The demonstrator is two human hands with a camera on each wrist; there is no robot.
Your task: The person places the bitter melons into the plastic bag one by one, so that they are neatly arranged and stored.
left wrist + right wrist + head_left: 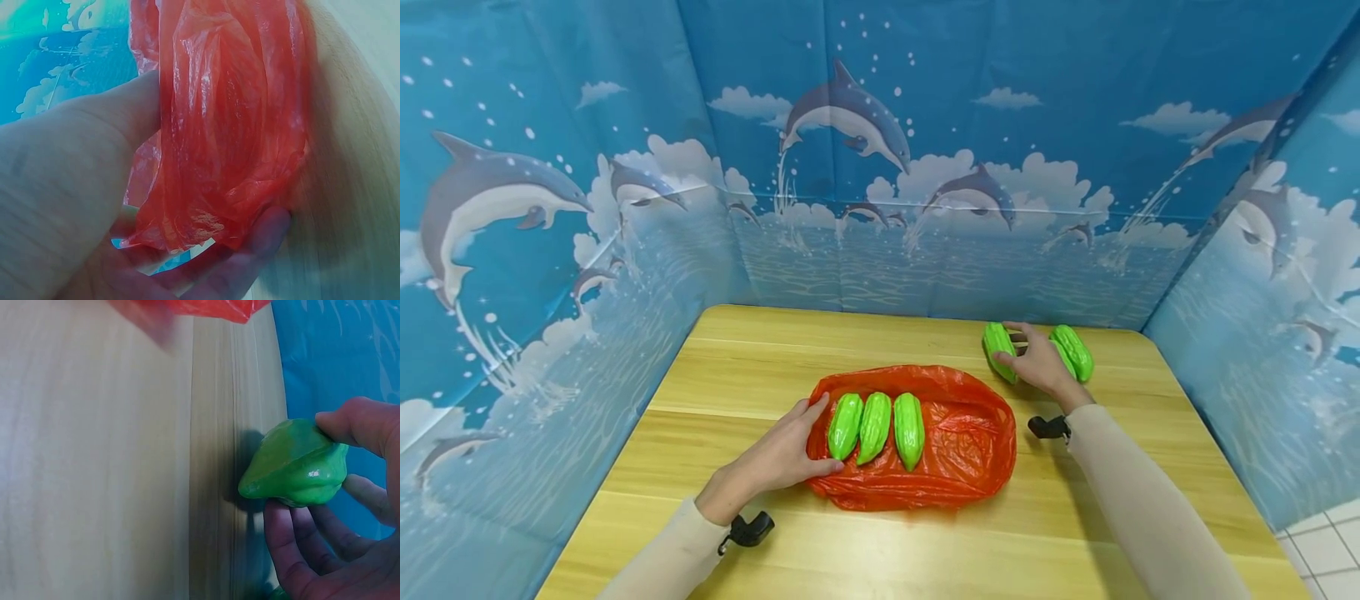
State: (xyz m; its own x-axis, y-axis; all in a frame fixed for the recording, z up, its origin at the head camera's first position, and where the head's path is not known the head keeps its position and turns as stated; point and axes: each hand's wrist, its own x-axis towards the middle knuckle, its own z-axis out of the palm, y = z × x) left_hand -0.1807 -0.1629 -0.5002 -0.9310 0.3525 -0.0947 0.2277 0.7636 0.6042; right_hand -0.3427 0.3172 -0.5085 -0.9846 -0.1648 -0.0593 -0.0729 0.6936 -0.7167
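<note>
1. Currently the right hand (1041,364) grips a green gourd (294,464) at the far right of the table (737,354), thumb on one side, fingers on the other. The skin looks glossy and tapers to a tip, so a light fingertip hold might let it slip or roll; whether it is off the wood I cannot tell.

2. Just right of that hand lie more gourds (1077,353), partly hidden behind it. A knuckle could nudge one towards the dolphin-printed sheet (850,117) behind the table.

3. Nearer the person, the left hand (778,454) holds the left end of a red plastic bag (962,429), fingers and thumb bent around its rim. The film is thin and creased; a hard pull would probably tear it, while a loosened grip could let that wall sag.

4. Inside, three gourds (874,427) lie towards the bag's left; tugging that side might tumble them together.
</note>
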